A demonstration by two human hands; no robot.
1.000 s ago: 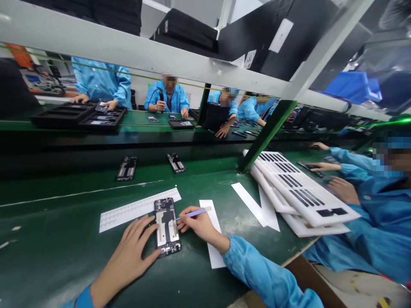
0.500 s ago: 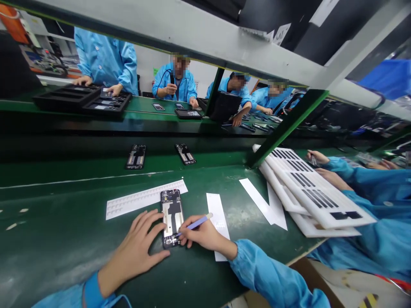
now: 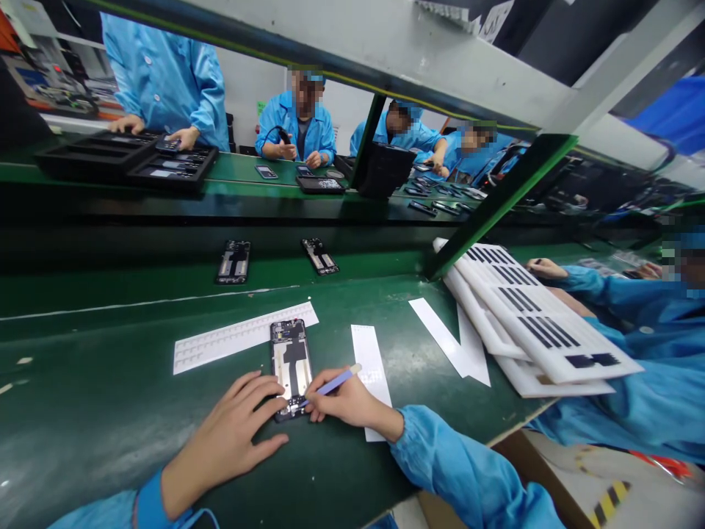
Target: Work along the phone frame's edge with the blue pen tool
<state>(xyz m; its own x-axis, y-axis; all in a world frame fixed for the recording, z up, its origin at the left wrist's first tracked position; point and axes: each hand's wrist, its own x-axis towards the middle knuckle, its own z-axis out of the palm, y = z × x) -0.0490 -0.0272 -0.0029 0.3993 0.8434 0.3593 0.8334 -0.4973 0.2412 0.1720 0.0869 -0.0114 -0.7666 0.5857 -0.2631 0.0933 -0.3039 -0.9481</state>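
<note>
An opened phone (image 3: 282, 361) lies on the green bench with its inner parts showing: a silvery plate, a black strip and small boards at both ends. My left hand (image 3: 228, 430) is spread beside it, fingertips resting on the lower left of the phone. Between the pinched fingers of my right hand (image 3: 346, 406) is a slim purple stick tool (image 3: 335, 381) with a pale end. Its tip points at the phone's lower board; whether it touches is hard to see. Under the phone's upper left runs a white label sheet (image 3: 220, 342). Another white sheet (image 3: 363, 342) passes beneath my right hand.
Two more opened phones (image 3: 233, 261) (image 3: 320, 256) lie beyond. White strips (image 3: 438, 330) and stacked white foam trays (image 3: 496, 316) with black pieces are at right, below a slanting green post (image 3: 499, 202). A co-worker's sleeve (image 3: 622, 294) reaches in at right; several people sit or stand opposite.
My left fingertips have come down onto the phone's lower part. The tool stays over the lower board, and the whole view has shifted slightly.
</note>
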